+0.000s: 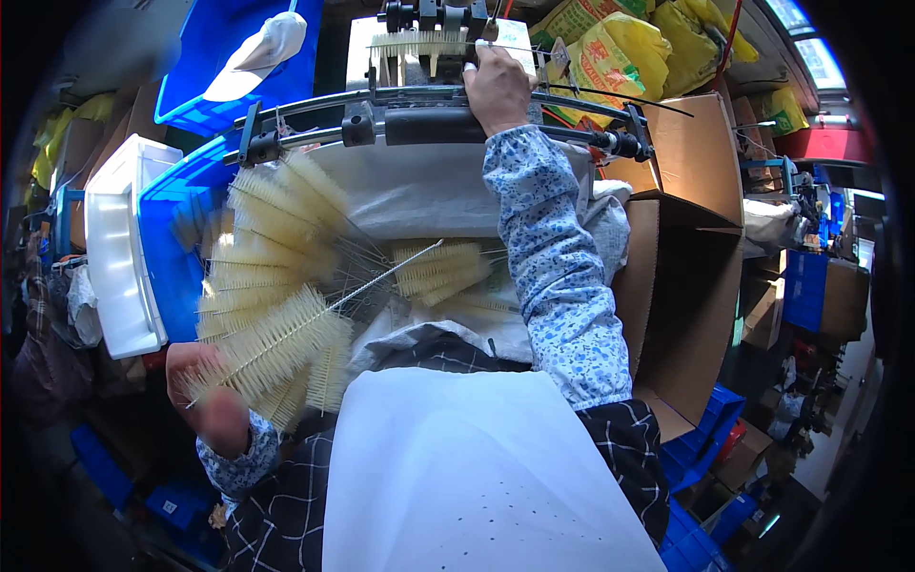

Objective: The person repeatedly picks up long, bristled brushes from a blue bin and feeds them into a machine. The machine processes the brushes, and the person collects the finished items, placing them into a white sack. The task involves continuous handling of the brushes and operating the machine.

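My left hand (214,400), blurred, is closed at the bristled end of a bottle brush (276,348) with pale yellow bristles. Its twisted wire handle points up and to the right, over my lap. At the machine (434,19) at the far side, my right hand (500,86) has its fingers closed on the thin wire of a second brush (419,43), which lies level across the machine. White coverings show on some of its fingertips. A fan of several similar brushes (272,229) lies left of centre, and a smaller bunch (443,272) rests on white cloth.
A curved metal rail (334,133) with a black padded bar (434,126) crosses before the machine. To the left stand blue bins and a white tub (119,248); a white cap (262,52) lies on one bin. An open cardboard box (691,305) stands right, yellow sacks (620,62) behind.
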{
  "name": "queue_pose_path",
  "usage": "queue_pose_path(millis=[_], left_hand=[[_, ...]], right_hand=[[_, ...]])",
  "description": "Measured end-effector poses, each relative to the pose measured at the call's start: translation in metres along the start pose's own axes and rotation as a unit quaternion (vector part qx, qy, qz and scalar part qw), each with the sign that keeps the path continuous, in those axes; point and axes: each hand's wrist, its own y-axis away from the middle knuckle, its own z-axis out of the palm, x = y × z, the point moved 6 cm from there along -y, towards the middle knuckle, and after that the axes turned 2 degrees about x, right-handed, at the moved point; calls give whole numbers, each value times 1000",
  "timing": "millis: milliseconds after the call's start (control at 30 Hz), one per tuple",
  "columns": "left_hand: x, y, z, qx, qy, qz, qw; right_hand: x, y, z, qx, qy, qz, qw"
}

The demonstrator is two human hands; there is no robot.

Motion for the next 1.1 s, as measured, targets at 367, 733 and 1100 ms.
queue_pose_path(millis=[367, 733, 1100], left_hand=[[-20, 1, -18, 28, 15, 0, 999], [-17, 0, -13, 21, 19, 1, 1000], [-26, -8, 5, 21, 73, -35, 997]], right_hand=[[108, -4, -19, 48, -12, -22, 999], [138, -25, -31, 46, 208, -127, 969], [121, 56, -111, -350, -327, 40, 877]])
